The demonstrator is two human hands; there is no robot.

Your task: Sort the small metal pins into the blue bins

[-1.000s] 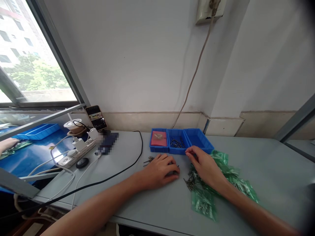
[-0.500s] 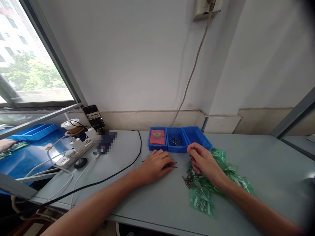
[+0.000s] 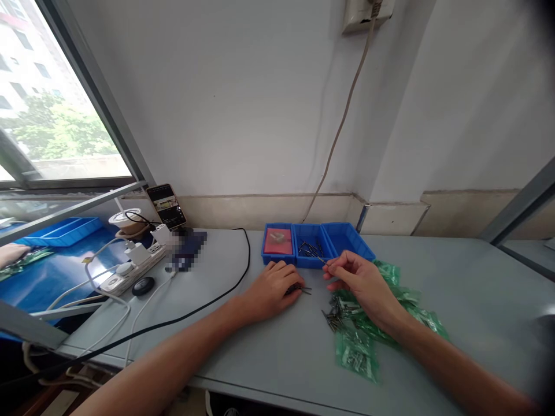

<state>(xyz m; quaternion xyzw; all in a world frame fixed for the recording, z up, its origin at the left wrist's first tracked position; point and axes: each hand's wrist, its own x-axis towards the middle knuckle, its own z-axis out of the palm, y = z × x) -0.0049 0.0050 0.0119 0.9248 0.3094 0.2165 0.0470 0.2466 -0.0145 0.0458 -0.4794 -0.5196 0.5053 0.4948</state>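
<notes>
My left hand (image 3: 276, 289) rests on the grey table with its fingers curled round several thin dark metal pieces (image 3: 303, 289), whose ends stick out to the right. Between the thumb and fingertips of my right hand (image 3: 358, 280) is one thin metal piece (image 3: 321, 260), pointing up and left at the front of the middle blue bin (image 3: 313, 263). Similar pieces lie in that bin. A loose pile of metal pieces (image 3: 332, 319) lies below my right hand, beside green plastic bags (image 3: 358, 353) holding more of them.
The left blue bin (image 3: 278, 259) holds a red card and a small clear item; the right blue bin (image 3: 347, 240) adjoins the middle one. At left are a power strip (image 3: 113, 281), a phone (image 3: 166, 206), a lidded cup (image 3: 125, 219) and a black cable (image 3: 202, 304). Another person's hand (image 3: 13, 254) shows far left.
My right hand has turned, and its metal piece now points up-left near the middle bin. My left hand has shifted only slightly.
</notes>
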